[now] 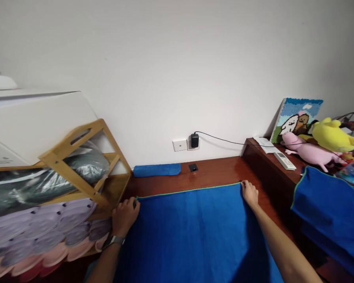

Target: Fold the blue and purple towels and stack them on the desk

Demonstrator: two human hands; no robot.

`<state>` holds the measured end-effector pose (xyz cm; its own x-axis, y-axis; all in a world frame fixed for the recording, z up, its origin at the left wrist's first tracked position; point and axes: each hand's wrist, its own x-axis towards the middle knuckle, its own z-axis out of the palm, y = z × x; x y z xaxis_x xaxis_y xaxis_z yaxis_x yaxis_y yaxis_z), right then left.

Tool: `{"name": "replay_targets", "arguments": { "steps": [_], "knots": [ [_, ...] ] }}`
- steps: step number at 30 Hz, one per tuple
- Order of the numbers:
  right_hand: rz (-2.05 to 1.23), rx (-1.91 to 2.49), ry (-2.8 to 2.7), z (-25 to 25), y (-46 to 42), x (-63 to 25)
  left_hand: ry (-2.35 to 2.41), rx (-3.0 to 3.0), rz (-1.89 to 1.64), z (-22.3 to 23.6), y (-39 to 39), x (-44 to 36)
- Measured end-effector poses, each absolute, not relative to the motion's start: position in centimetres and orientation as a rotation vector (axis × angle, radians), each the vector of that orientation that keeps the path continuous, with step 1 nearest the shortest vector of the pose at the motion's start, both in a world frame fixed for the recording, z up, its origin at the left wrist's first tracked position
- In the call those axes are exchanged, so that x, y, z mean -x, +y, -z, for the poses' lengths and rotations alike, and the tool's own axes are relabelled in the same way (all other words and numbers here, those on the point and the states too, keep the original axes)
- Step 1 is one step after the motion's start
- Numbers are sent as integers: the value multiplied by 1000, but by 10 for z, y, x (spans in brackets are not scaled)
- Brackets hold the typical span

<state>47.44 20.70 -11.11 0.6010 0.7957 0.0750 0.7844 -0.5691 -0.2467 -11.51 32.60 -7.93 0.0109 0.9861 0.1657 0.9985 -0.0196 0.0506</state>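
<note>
Soft-looking, matte blue cloth (188,232) spreads nearest you, a broad sheet with thin green edging and faint creases, over the glossy reddish-brown tabletop (215,169). Your left hand (125,215) pinches its far left corner; your right hand (249,193) pinches the far right one, the hem running nearly straight between them. Beyond it, a narrow blue bundle (157,169) lies beside the smooth white wall (153,86).

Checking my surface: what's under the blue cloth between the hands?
The reddish-brown desk shows beyond the blue cloth and presumably continues beneath; anything else under it is covered.
</note>
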Motion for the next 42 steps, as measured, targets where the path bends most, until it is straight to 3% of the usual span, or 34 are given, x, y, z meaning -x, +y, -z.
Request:
{"name": "replay_targets", "arguments": {
  "steps": [5, 8, 12, 17, 21, 25, 34, 42],
  "knots": [
    [116, 2594, -1312, 102, 207, -462, -2009, 2321, 600, 93, 321, 132],
    [193, 2365, -1490, 94, 206, -417, -1771, 2554, 664, 106, 311, 137],
    [-69, 1880, -1917, 89, 212, -290, -1643, 2691, 582, 127, 306, 138],
    [-376, 1636, -2164, 85, 241, -120, -1636, 2601, 450, 143, 308, 142],
    [-457, 1644, -2214, 84, 264, -74, -1630, 2581, 417, 147, 308, 144],
    [-430, 1798, -2166, 92, 262, -134, -1658, 2587, 426, 151, 312, 145],
    [-229, 2519, -1716, 109, 203, -420, -1706, 2553, 455, 148, 318, 142],
    [-234, 2530, -1630, 122, 211, -456, -1765, 2411, 356, 141, 314, 128]
  ]
}}
